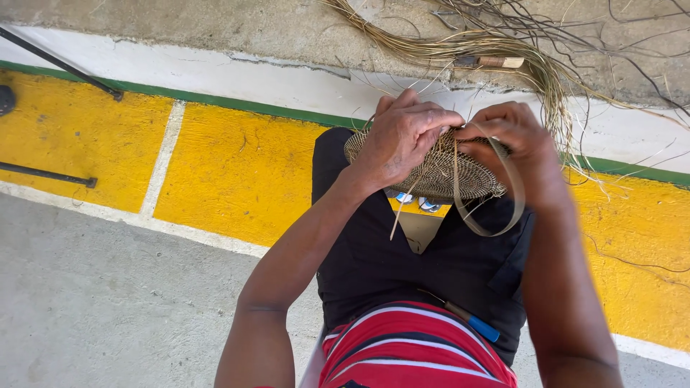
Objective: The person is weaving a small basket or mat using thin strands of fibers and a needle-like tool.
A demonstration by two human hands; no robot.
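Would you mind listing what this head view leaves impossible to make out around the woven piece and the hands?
- Head view: the left hand covers much of the woven disc, hiding the weave there.
- Right hand: its fingertips are tucked against the disc, so the grip on the flat strip is unclear.
- Fibre bundle: cut off by the top edge.
- Tool on the lap: partly hidden by clothing.

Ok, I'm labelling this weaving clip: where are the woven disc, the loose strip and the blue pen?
woven disc [438, 172], head view, its middle.
loose strip [519, 205], head view, loop's right side.
blue pen [483, 328], head view, blue end.
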